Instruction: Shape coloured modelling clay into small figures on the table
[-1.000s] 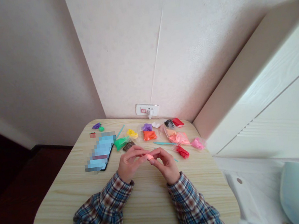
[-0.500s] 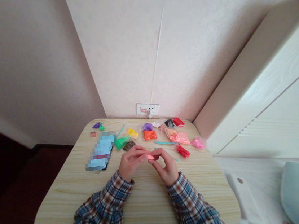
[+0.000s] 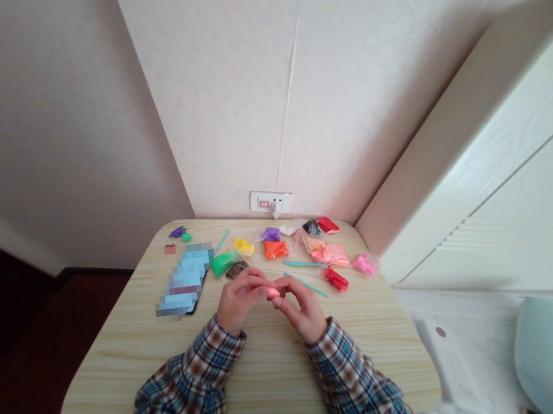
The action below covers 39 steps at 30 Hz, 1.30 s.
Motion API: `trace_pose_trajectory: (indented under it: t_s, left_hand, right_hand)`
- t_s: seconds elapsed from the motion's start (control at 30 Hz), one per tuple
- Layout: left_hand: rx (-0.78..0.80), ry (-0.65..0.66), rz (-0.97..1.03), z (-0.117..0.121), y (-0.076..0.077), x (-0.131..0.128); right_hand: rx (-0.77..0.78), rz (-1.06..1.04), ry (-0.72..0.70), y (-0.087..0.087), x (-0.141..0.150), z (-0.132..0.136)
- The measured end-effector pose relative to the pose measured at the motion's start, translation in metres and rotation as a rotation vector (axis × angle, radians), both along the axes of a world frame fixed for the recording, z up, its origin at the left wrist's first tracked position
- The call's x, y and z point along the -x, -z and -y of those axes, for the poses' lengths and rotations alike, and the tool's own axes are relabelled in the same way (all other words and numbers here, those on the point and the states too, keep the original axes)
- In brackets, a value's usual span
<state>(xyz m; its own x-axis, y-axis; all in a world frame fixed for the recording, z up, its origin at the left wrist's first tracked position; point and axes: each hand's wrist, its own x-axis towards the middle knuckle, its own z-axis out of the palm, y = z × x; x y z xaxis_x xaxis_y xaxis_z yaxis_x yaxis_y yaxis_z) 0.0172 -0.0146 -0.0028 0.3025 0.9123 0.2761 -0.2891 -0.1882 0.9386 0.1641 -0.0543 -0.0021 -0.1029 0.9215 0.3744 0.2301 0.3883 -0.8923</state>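
Observation:
Between my fingertips is a small lump of salmon-pink modelling clay, partly covered by the fingers. My left hand pinches it from the left side. From the right, the thumb and forefinger of my right hand press on it too. Both hands are above the table, in front of the packets. Just beyond my left hand lie a dark brown clay packet and a green clay packet. A thin teal stick tool and a red clay packet lie past my right hand.
On the wooden table, more packets lie at the back, among them orange and pink. A teal clay knife is among them. A blurred phone and small purple clay grapes are at left. Behind is a wall socket.
My fingers have shifted slightly on the clay, and the lump looks shorter and rounder between them. The right hand has moved a little left, showing more of the thin teal stick.

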Motion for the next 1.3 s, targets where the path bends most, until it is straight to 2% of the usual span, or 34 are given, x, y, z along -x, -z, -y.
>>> trace_pose_trajectory:
  t_s: [0.17, 0.43, 0.67, 0.87, 1.0, 1.17, 1.3]
  left_hand:
    - [0.055, 0.094, 0.04, 0.0015, -0.0035, -0.0024]
    - [0.041, 0.083, 0.041, 0.0005, -0.0032, -0.0029]
    - [0.054, 0.134, 0.128, 0.0014, 0.0007, -0.0022]
    - [0.204, 0.339, 0.275, 0.0017, 0.0003, -0.0058]
    - [0.264, 0.408, 0.307, 0.0003, 0.0003, -0.0064]
    - [0.296, 0.431, 0.299, 0.0, -0.0005, -0.0053]
    - [0.331, 0.384, 0.279, -0.0006, 0.0011, -0.0044]
  right_hand:
    - [0.049, -0.055, -0.034, 0.0001, -0.0002, -0.0006]
    - [0.128, -0.142, -0.143, 0.004, -0.0003, -0.0025]
    - [0.259, -0.338, -0.248, 0.0041, -0.0014, -0.0048]
    - [0.311, -0.413, -0.31, 0.0028, -0.0012, -0.005]
    - [0.32, -0.426, -0.312, 0.0044, -0.0009, -0.0053]
    - [0.305, -0.401, -0.309, 0.0031, -0.0007, -0.0052]
    - [0.286, -0.383, -0.308, 0.0037, -0.0013, -0.0048]
